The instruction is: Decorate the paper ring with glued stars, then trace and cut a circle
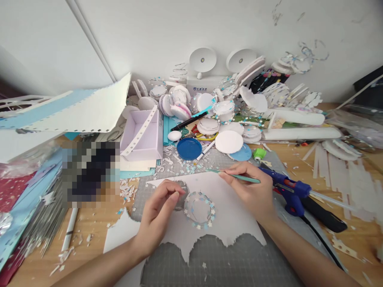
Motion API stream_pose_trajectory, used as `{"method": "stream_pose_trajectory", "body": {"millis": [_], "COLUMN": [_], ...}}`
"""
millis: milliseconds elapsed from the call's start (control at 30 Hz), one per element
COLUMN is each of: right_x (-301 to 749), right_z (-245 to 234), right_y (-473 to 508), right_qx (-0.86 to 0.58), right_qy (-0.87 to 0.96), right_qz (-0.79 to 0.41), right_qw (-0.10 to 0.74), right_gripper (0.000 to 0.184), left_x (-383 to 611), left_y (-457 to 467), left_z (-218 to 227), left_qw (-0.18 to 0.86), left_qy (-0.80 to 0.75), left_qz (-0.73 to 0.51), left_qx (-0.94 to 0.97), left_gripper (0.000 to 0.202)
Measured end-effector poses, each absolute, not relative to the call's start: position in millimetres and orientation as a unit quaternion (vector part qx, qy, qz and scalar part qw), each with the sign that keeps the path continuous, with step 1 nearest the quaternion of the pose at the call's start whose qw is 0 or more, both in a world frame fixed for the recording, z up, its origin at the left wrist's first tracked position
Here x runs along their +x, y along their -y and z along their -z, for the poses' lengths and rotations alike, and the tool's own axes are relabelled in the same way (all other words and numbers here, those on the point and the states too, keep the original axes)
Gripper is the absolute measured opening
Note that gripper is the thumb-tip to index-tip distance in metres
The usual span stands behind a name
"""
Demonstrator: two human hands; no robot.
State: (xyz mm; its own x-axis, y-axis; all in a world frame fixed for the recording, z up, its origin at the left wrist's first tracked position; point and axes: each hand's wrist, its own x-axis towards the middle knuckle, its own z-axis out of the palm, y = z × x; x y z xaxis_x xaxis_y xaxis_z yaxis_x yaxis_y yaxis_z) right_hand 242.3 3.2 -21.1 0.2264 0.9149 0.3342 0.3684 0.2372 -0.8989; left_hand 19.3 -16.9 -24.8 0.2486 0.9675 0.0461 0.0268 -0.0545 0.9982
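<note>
A white paper sheet [230, 217] with a torn lower edge lies on a grey cutting mat [227, 263]. On the sheet rests a small clear ring [199, 210] studded with pale blue and white bits. My left hand [158, 219] is curled, its fingertips pinching the ring's left rim. My right hand [248, 189] sits behind the ring and grips a thin teal tool [236, 175] like a pen, tip pointing left.
A blue glue gun [291, 191] lies right of my right hand with its black cord. Behind the mat are a blue lid [189, 148], white discs [229, 141], a lilac paper box [143, 135], and heaps of paper rounds. Stacked sheets crowd the left edge.
</note>
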Motion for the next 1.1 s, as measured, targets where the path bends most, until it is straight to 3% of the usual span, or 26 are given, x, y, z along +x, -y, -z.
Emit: {"method": "stream_pose_trajectory", "body": {"millis": [200, 500, 1100], "right_x": [234.4, 223.7, 226.0], "right_z": [17.2, 22.4, 14.6], "right_y": [15.8, 30.8, 30.7], "right_qx": [-0.443, -0.398, -0.394], "right_qy": [0.531, 0.501, 0.521], "right_qz": [-0.416, -0.513, -0.509], "right_qw": [0.591, 0.572, 0.56], "right_gripper": [0.014, 0.017, 0.014], "left_x": [22.4, 21.7, 23.4], "left_y": [14.7, 19.2, 19.4], "left_z": [18.9, 23.8, 16.5], "left_qw": [0.502, 0.488, 0.459], "left_qy": [-0.422, -0.353, -0.378], "left_qz": [-0.43, -0.442, -0.451], "left_qx": [0.62, 0.665, 0.665], "left_gripper": [0.014, 0.015, 0.011]}}
